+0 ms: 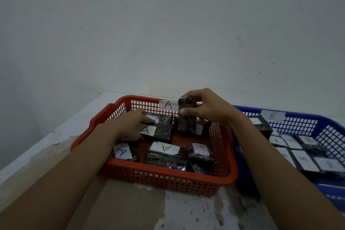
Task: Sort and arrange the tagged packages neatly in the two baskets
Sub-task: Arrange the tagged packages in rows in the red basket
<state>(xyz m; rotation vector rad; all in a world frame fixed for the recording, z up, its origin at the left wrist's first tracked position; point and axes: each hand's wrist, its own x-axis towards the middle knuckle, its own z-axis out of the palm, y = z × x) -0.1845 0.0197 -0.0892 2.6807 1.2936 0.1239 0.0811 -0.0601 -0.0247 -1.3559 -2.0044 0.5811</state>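
Note:
A red basket (168,177) tagged "A" holds several black wrapped packages with white "A" labels. My left hand (133,125) rests inside it at the back left, fingers gripping a flat package (158,131) with an "A" label. My right hand (203,107) holds another black package (186,115) upright on its end at the back middle of the red basket. A blue basket (306,119) tagged "B" stands to the right, with several black packages labelled "B" (304,160) lying flat inside.
Both baskets sit side by side, touching, on a worn white table (186,211) pushed against a pale wall. The table's left edge (46,136) runs diagonally. Bare tabletop lies in front of the red basket.

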